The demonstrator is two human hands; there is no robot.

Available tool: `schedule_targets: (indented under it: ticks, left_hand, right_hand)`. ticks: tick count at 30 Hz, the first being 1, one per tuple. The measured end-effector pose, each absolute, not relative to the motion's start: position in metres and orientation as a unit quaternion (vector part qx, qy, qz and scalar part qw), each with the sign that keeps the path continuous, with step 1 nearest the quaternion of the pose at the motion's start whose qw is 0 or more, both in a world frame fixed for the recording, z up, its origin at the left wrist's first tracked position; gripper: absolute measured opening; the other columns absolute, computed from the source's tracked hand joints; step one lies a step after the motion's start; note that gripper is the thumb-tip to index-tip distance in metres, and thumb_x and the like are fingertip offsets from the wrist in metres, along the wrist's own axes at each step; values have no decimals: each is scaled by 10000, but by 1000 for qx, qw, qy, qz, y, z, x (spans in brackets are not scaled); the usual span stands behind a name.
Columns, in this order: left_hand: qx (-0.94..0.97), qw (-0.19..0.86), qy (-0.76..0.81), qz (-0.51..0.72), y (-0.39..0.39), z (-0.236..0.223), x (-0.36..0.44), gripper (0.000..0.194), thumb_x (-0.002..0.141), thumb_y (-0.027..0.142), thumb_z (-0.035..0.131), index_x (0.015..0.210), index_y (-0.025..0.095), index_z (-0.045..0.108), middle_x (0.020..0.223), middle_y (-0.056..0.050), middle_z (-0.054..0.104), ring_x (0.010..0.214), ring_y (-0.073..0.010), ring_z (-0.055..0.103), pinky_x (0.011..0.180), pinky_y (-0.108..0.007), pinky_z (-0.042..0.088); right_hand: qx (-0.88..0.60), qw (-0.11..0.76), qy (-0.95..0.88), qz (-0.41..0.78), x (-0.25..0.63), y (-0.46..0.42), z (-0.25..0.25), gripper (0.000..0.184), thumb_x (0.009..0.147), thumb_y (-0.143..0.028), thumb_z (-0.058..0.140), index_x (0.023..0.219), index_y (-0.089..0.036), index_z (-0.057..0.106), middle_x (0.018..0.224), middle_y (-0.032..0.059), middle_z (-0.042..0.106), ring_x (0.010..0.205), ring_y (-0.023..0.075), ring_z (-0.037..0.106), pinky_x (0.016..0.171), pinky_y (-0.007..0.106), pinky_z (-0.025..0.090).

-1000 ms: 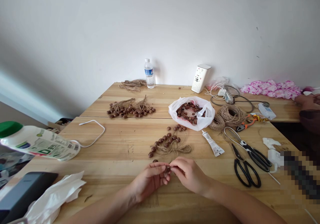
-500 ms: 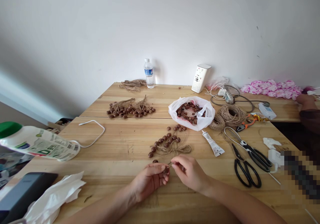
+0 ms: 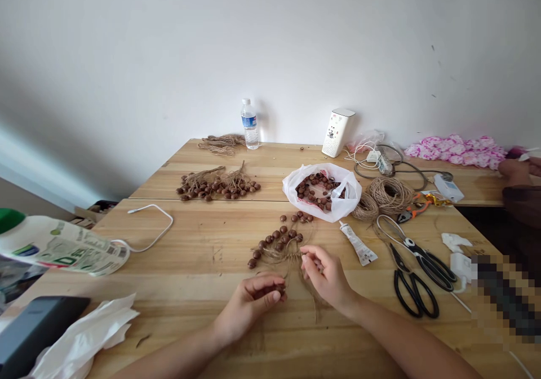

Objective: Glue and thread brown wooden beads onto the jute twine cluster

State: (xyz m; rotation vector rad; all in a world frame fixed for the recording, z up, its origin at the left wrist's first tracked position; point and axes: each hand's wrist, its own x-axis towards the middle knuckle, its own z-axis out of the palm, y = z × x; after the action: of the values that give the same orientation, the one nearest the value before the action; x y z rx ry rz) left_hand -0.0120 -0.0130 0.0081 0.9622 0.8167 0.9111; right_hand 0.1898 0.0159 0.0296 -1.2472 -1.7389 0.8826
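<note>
My left hand [image 3: 256, 300] is closed near the table's front, its fingertips round a small brown nutshell [image 3: 279, 289] that they partly hide. To its right, my right hand [image 3: 324, 272] pinches thin jute twine [image 3: 292, 253] between thumb and fingertips. Strands run from the twine to a cluster of round brown nutshells [image 3: 276, 234] lying just beyond both hands. One loose end hangs down below the right hand. Behind the cluster, a white plastic bag [image 3: 289, 190] stands open with many more brown shells inside.
Finished-looking nutshell bunches [image 3: 220, 184] lie at the back left, near a water bottle [image 3: 250, 125]. On the right are jute coils [image 3: 389, 194], a glue tube [image 3: 359, 245], pliers [image 3: 409, 213] and scissors [image 3: 416, 289]. A large bottle [image 3: 63, 244] lies left. Another person's hand [image 3: 515, 170] shows far right.
My hands have moved apart. The right hand has shifted right and slightly up with the twine, while the left has turned and its fingers have opened a little around the nutshell.
</note>
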Motion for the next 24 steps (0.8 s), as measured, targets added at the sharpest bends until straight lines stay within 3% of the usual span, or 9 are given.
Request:
schedule_targets:
  ticks: [5,9,14,24]
  left_hand:
    - [540,608,402,420,-9,1,-15,188,741,265,702,918,214,741,990,-81,653,871,-202,629,813,-330,505]
    - [579,569,413,413,-9,-5,-18,192,751,280,689,927,226,746,1020,-100,662,949,-233,626,853,-364,508]
    - [583,562,391,437,-9,-4,-19,200,749,250,693,942,252,746,1019,-92,673,921,-213,648,823,-335,534]
    - [606,562,335,452,-8,2,-18,291,769,144,664,998,312,724,985,-66,679,894,-186,656,795,-296,540]
  right_hand:
    - [-515,411,-667,349,196,25,21,214,890,-305,450,970,-156,581,666,23,591,500,122,563,465,214,463]
    - [-528,420,-673,303,200,33,15,218,891,-306,454,933,-156,606,634,18,593,487,123,541,454,212,436]
    - [-552,449,-670,212,208,47,9,226,884,-308,473,832,-159,634,707,51,653,606,161,588,565,243,463]
    - [-575,464,-646,192,219,56,4,244,906,-319,447,865,-157,625,816,85,682,751,202,624,665,284,486]
